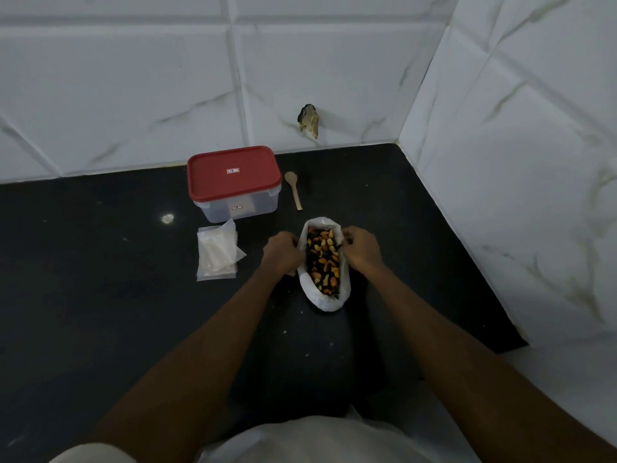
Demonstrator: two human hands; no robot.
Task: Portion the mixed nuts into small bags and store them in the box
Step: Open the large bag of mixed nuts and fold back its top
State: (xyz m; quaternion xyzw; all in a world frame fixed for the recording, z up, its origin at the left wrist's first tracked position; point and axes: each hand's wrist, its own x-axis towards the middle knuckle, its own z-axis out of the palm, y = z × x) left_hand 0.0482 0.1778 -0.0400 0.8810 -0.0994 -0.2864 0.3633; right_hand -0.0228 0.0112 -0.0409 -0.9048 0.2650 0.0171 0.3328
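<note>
- The bag (pixel 325 304) lay on the counter (pixel 100 262) directly in front of the person, with its mouth open. All the nuts (pixel 324 262) were inside it and exposed from above.
- The left hand (pixel 282 252) grasped the bag's left rim, fingers curled round the edge.
- The right hand (pixel 362 248) grasped the right rim in the same way, opposite the left.
- The fingertips faced away from the camera, so the grip appeared to be a pinch on each rim, but this could not be confirmed.
- Judged purpose: holding both rims apart kept the soft mouth spread and the bag steady, so the contents could be scooped without spilling.
- The small bags (pixel 217 255) lay flat in a stack to the left of the left hand, near it but not touching. None appeared to be filled.
- The spoon (pixel 295 193) lay beyond the bag and just right of the box (pixel 240 208), bowl toward the wall. Neither hand touched it. Its position put it nearer the right hand.
- The box stood at the back of the counter near the tiles, with its red lid (pixel 233 172) seated on top. The lid would have to come off before anything could be stored.
- Judged progress: an early stage, with the bag opened, no portion made and nothing stored.
</note>
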